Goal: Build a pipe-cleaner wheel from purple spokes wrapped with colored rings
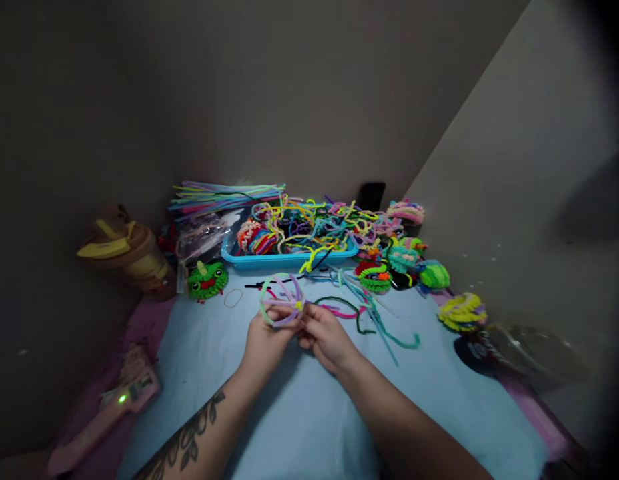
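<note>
My left hand (pixel 266 341) and my right hand (pixel 323 335) meet over the light blue cloth (pixel 299 413), fingers pinched together. Both grip a small round frame of pastel pipe cleaners (pixel 282 300), purple, green and pink, that stands up just above my fingers. A yellow twist marks the spot where the frame's strands join, right by my fingertips. Loose pipe cleaners (pixel 362 308), teal, pink and dark green, lie on the cloth just to the right of my hands.
A blue tray (pixel 269 261) heaped with coloured pipe cleaners sits at the back. Finished fuzzy figures stand around it: a green one (pixel 207 279) at left, several (pixel 389 263) at right, a yellow-purple one (pixel 462 311). A brown bottle (pixel 127 250) and a pink tool (pixel 114 407) lie left.
</note>
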Demonstrator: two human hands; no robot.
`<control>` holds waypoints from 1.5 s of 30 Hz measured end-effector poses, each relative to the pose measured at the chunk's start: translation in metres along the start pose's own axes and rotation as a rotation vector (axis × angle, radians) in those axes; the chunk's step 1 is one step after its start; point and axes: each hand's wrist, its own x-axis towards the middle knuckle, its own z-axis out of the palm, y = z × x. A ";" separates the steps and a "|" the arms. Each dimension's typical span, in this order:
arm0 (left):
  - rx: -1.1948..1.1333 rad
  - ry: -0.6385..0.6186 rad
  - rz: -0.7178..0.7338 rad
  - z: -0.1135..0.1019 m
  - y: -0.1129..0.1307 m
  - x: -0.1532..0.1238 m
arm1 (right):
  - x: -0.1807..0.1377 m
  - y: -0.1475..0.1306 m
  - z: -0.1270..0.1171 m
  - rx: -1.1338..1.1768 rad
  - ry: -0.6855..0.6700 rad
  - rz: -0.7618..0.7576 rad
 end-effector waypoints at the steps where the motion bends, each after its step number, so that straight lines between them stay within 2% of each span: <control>1: 0.028 0.005 0.023 -0.001 -0.001 0.000 | 0.000 0.000 0.000 0.019 0.001 0.021; 5: 0.062 -0.004 0.077 -0.001 -0.007 0.000 | 0.000 0.001 0.000 0.067 0.013 0.073; 11: 0.011 0.007 0.022 0.002 -0.012 0.000 | -0.001 0.004 0.003 0.066 0.039 0.107; 20: -0.158 0.026 -0.090 0.002 -0.012 0.001 | -0.002 0.008 0.007 0.012 0.046 -0.013; 29: -0.215 0.026 -0.124 0.004 -0.010 0.001 | 0.004 0.020 -0.001 -0.133 0.031 -0.168; 40: -0.379 -0.031 -0.213 0.006 -0.011 -0.001 | 0.000 0.019 -0.001 -0.194 0.021 -0.208; 45: -0.398 -0.045 -0.195 0.005 -0.007 -0.001 | -0.002 0.016 0.000 -0.114 0.033 -0.184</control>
